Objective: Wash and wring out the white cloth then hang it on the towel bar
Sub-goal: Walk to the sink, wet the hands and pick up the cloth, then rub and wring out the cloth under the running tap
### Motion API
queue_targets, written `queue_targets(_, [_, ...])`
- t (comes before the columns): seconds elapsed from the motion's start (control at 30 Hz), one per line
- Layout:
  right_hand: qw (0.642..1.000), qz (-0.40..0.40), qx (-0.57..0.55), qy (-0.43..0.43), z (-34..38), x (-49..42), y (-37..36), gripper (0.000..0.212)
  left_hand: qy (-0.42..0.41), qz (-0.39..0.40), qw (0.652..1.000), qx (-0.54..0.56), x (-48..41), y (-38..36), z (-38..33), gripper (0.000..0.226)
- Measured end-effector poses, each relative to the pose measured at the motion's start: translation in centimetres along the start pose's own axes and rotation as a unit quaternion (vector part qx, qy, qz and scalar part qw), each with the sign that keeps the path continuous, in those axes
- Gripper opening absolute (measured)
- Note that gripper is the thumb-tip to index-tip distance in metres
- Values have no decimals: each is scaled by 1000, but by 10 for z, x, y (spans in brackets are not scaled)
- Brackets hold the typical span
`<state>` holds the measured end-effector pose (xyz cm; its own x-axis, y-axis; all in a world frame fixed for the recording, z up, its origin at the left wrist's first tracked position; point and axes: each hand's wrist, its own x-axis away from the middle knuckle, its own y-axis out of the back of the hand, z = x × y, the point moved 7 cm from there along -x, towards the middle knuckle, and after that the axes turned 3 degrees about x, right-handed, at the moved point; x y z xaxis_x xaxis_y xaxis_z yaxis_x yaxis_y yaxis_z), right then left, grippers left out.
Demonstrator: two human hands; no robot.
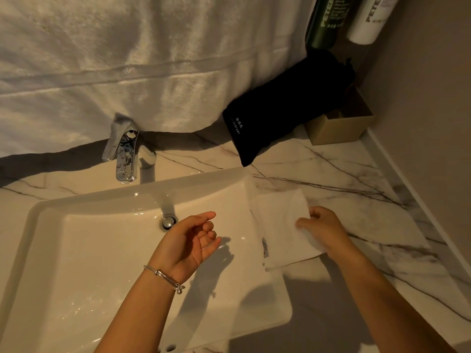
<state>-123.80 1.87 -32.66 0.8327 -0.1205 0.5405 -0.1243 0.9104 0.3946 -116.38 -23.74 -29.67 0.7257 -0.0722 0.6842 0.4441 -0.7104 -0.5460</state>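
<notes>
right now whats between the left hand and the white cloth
In the head view, only bare sink basin and its right rim separate the open left hand from the white cloth, which the right hand touches.

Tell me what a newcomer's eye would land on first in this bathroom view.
First, the right hand gripping the folded white cloth on the marble counter, just right of the white sink, while the left hand hovers open and empty above the basin. Next, the large white towel hanging across the back, behind the chrome faucet. A black hairdryer bag leans in the far right corner.
</notes>
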Motion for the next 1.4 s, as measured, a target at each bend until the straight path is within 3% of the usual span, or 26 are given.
queue_targets(0.13, [994,96,16,53,39,16,-14,11,-30,56,998,-16,8,-9,-16,21])
queue_targets(0.23, [967,195,105,127,68,37,-31,17,-68,112,991,-27,19,-16,-31,28])
queue_targets(0.33, [922,273,193,197,98,65,-51,15,-123,114,969,-181,31,-13,-45,39])
queue_targets(0.47, [866,368,227,251,134,99,-78,14,-140,109,882,-437,43,-6,-52,68])
queue_targets(0.63, [820,485,201,227,146,126,-108,15,-89,176,847,-494,66,17,-48,50])
queue_targets(0.77, [824,493,183,211,139,128,-118,15,-103,169,836,-511,83,32,-50,26])
queue_targets(0.87, [843,461,167,222,133,124,-122,14,-166,142,820,-529,91,28,-59,26])
queue_targets(1.0, [857,412,153,269,133,116,-118,27,-181,143,863,-450,97,23,-69,32])
queue_targets(1.17, [837,511,32,195,120,108,-111,58,-168,185,923,-294,101,15,-75,41])
queue_targets(1.23, [803,572,-88,141,117,112,-113,60,-180,201,932,-243,101,10,-78,41])
queue_targets(1.3, [707,657,-248,85,118,129,-121,47,-196,215,938,-188,101,6,-81,41])
queue_targets(1.33, [678,668,-303,52,115,136,-127,44,-202,218,941,-162,100,5,-83,41])
queue_targets(1.4, [695,642,-325,11,106,136,-138,53,-214,223,942,-128,99,3,-87,41])
